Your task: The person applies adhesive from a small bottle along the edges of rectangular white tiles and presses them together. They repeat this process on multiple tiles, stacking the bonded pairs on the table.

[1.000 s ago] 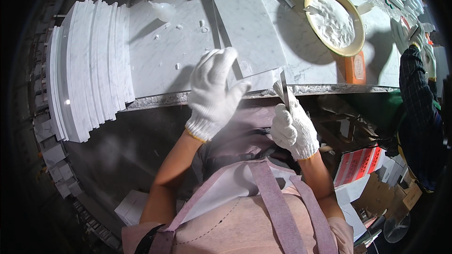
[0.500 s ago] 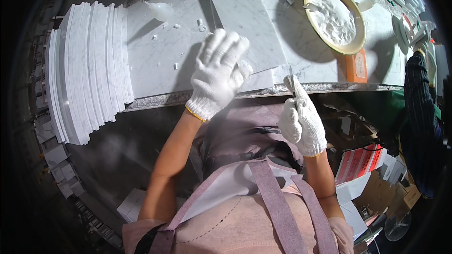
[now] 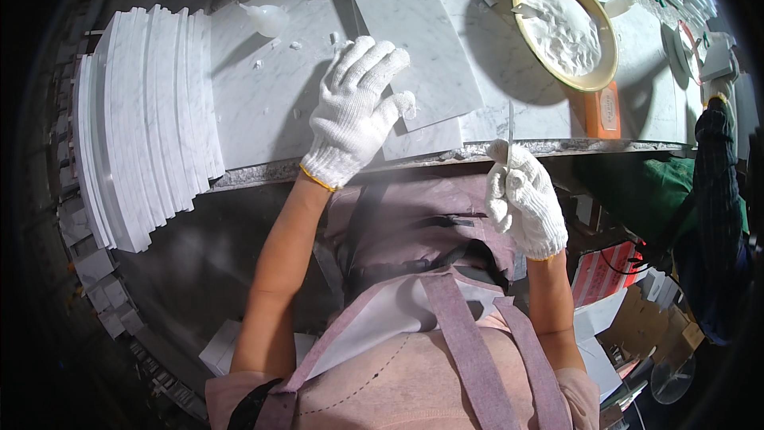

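Observation:
My left hand (image 3: 355,111), in a white knitted glove, is open above the marble worktop (image 3: 263,123). Its fingers point away from me, and its thumb reaches over the edge of a grey-veined marble slab (image 3: 414,40). Whether the palm touches the stone is hidden. Close to the worktop's front edge, my gloved right hand (image 3: 528,205) is closed around a thin-bladed knife (image 3: 511,123). The blade is seen nearly edge-on and points away from me. Most of its handle is covered by the glove. Small white chips (image 3: 296,45) lie beyond my left hand.
A row of marble pieces (image 3: 151,119) stands at the left. Far right, a yellow-rimmed bowl (image 3: 611,56) holds white powder, with an orange block (image 3: 602,111) beside it. A translucent bulb-shaped piece (image 3: 269,20) lies farther back. Another person's dark sleeve (image 3: 716,175) shows at right.
My left hand has shifted slightly left and away from me. My right hand has moved right, still holding the knife, whose blade has turned more upright in view. The other person's hand has shifted too.

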Available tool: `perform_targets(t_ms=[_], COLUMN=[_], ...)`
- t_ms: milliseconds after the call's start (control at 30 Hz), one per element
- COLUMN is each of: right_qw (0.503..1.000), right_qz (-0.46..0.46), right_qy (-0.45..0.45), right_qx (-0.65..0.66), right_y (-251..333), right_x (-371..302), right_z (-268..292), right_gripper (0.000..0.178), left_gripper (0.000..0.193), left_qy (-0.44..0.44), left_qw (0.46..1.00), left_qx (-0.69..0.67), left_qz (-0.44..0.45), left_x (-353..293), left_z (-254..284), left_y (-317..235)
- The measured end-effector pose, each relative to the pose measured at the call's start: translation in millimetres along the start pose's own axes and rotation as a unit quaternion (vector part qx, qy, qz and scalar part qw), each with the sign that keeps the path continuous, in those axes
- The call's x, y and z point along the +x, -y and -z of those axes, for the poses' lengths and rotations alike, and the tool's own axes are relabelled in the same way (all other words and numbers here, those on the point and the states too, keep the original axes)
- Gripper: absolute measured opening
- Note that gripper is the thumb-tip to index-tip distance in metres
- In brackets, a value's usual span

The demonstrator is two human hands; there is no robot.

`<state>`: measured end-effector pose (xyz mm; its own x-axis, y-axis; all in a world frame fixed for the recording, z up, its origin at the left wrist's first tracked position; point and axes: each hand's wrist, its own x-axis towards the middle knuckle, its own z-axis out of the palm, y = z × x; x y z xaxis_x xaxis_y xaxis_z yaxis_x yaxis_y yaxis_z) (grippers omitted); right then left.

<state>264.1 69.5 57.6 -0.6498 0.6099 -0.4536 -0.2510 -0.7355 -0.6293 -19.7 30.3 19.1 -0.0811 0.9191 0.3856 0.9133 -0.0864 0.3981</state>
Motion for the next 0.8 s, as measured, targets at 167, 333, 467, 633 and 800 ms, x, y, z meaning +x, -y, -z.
perform_targets(t_ms=[167,333,467,633,800], right_qw=[0.994,0.978,0.941,0.886,0.794], right_qz=[0.023,0.054,0.078,0.089,0.212], right_qy=[-0.077,-0.088,-0.135,-0.175,-0.126], right_qx=[-0.076,-0.181,-0.3,-0.42,-0.556], right_y=[1,4,4,-2,-3], right_x=[6,16,24,33,41], right_z=[-2,-1,3,5,-7], right_gripper=[0.044,0.041,0.04,0.04,0.041], left_gripper=[0.046,0.047,0.052,0.045,0.04], left_qy=[0.093,0.035,0.111,0.075,0.069], left_qw=[0.99,0.999,0.982,0.992,0.988], left_qx=[-0.051,-0.004,-0.04,-0.008,-0.046], left_qz=[-0.088,-0.034,-0.147,-0.099,-0.128], left_x=[-16,-18,-19,-22,-22], left_z=[17,17,20,21,18], left_y=[-5,-5,-2,4,12])
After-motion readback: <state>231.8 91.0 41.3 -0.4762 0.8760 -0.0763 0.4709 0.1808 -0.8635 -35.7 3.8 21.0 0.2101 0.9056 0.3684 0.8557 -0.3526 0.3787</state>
